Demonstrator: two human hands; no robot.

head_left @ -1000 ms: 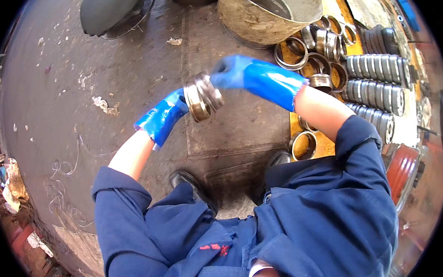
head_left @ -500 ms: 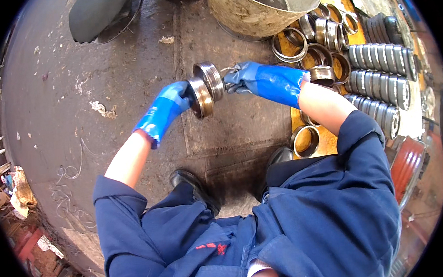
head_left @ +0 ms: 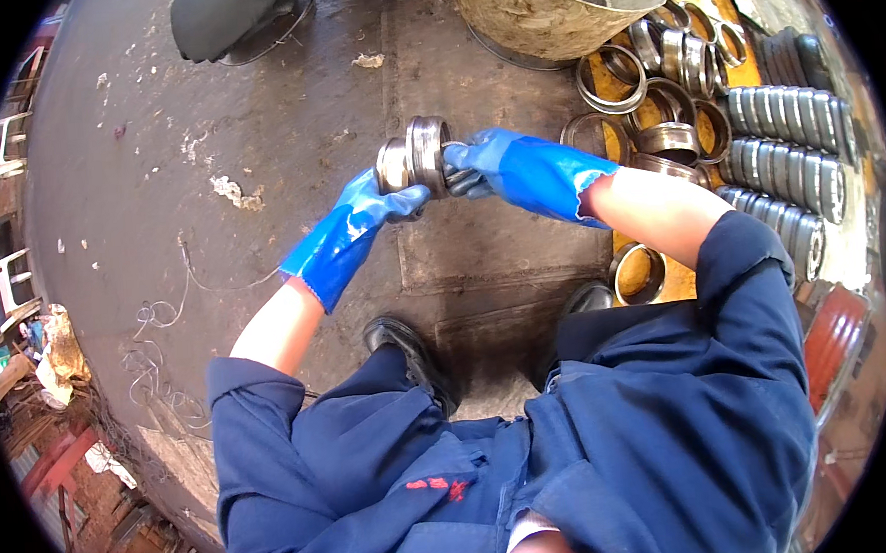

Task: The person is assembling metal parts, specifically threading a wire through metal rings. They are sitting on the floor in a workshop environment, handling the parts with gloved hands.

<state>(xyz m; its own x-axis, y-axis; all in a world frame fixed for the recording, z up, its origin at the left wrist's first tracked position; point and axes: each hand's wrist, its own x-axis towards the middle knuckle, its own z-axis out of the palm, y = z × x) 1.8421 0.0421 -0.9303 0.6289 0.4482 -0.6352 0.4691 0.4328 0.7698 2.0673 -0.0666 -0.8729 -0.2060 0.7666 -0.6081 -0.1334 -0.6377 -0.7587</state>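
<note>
Two shiny metal rings are held side by side above the dark floor, a narrower-looking left ring and a larger-looking right ring. My left hand, in a blue rubber glove, closes around them from below and the left. My gloved right hand is closed at the open side of the right ring, with its fingertips at the rim. Those fingertips are partly hidden, and whether they also hold something thin I cannot make out.
Loose metal rings lie on a yellow board to the right, beside stacked rows of dark rings. A dirty bucket stands ahead, and a dark container far left. Thin wire curls on the left floor.
The two rings have turned and are more evenly lined up. My left fingers have come underneath them. My right hand, earlier holding something thin just beside them, is now against the right ring.
</note>
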